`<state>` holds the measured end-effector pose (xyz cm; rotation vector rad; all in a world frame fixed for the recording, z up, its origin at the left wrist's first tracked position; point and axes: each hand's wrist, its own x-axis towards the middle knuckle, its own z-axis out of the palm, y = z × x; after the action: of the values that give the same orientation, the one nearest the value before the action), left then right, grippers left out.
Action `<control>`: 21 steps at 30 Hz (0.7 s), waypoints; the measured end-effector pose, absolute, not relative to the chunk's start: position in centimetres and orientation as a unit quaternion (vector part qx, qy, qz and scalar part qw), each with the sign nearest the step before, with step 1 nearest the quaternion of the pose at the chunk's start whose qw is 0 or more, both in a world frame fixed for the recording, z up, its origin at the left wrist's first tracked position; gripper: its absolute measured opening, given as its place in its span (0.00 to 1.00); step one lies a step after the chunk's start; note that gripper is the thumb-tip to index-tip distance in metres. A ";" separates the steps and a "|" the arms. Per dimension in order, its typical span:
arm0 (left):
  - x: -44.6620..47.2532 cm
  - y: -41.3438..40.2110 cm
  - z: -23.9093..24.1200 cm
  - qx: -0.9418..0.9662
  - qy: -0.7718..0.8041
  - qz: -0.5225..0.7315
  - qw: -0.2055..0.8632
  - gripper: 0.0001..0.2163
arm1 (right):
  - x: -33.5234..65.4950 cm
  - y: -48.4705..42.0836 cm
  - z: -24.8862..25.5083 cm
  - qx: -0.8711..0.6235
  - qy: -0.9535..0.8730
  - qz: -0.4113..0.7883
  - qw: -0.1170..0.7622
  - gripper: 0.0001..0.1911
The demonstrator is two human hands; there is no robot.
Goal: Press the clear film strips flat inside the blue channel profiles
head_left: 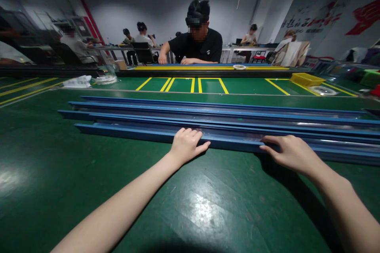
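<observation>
Long blue U-shaped plastic channels lie side by side across the green table, with glossy, clear-looking material along their insides. My left hand (186, 147) grips the raised front wall of the nearest blue channel (130, 132). Its fingers hook over the top edge, and the thumb points right along the outer face. Farther right, my right hand (287, 151) pinches that same wall between thumb and fingers. Some fingertips of both hands are hidden inside the channel. Just behind it, another blue channel (76, 115) sticks out farther to the left.
Across the green table (97, 189), a person in a black shirt (204, 45) works at yellow and blue strips. A yellow tray (307, 80), a clear tape roll (325, 91) and a white plastic bag (77, 82) lie beyond the channels. Several people sit farther back.
</observation>
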<state>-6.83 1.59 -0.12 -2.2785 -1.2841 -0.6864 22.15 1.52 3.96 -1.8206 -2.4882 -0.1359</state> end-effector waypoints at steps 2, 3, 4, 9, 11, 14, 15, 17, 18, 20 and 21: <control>-6.8 1.6 -0.1 -0.821 -0.466 -0.249 0.216 0.17 | 22.1 1.5 4.0 -0.595 -0.802 -0.038 0.022 0.18; -6.8 1.6 -0.1 -0.821 -0.467 -0.249 0.213 0.17 | 22.1 1.5 4.1 -0.598 -0.801 -0.037 0.019 0.18; -6.8 1.6 -0.2 -0.821 -0.469 -0.249 0.210 0.16 | 22.1 1.5 4.1 -0.599 -0.800 -0.037 0.018 0.18; -6.8 1.6 -0.2 -0.824 -0.474 -0.249 0.183 0.15 | 22.2 1.5 3.9 -0.594 -0.803 -0.044 0.021 0.17; -6.8 1.6 -0.2 -0.825 -0.473 -0.254 0.173 0.15 | 22.2 1.5 3.9 -0.591 -0.805 -0.048 0.027 0.17; -6.8 1.6 -0.2 -0.827 -0.468 -0.260 0.171 0.15 | 22.2 1.5 3.8 -0.584 -0.809 -0.053 0.036 0.17; -6.8 1.5 -0.2 -0.827 -0.467 -0.260 0.175 0.15 | 22.2 1.5 3.8 -0.582 -0.810 -0.055 0.040 0.17; -6.8 1.6 -0.2 -0.826 -0.466 -0.259 0.185 0.15 | 22.2 1.5 3.7 -0.579 -0.812 -0.058 0.047 0.17; -6.7 1.6 -0.2 -0.825 -0.466 -0.258 0.189 0.15 | 22.2 1.6 3.7 -0.579 -0.812 -0.058 0.048 0.17; -6.7 1.6 -0.2 -0.825 -0.467 -0.255 0.192 0.15 | 22.3 1.6 3.6 -0.578 -0.813 -0.058 0.048 0.17; -6.7 1.6 -0.2 -0.825 -0.468 -0.254 0.191 0.15 | 22.3 1.6 3.6 -0.578 -0.813 -0.058 0.046 0.17</control>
<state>-6.69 1.61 -0.20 -2.3166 -1.3155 -0.7122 22.31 1.61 3.64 -1.7645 -2.4809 -0.1763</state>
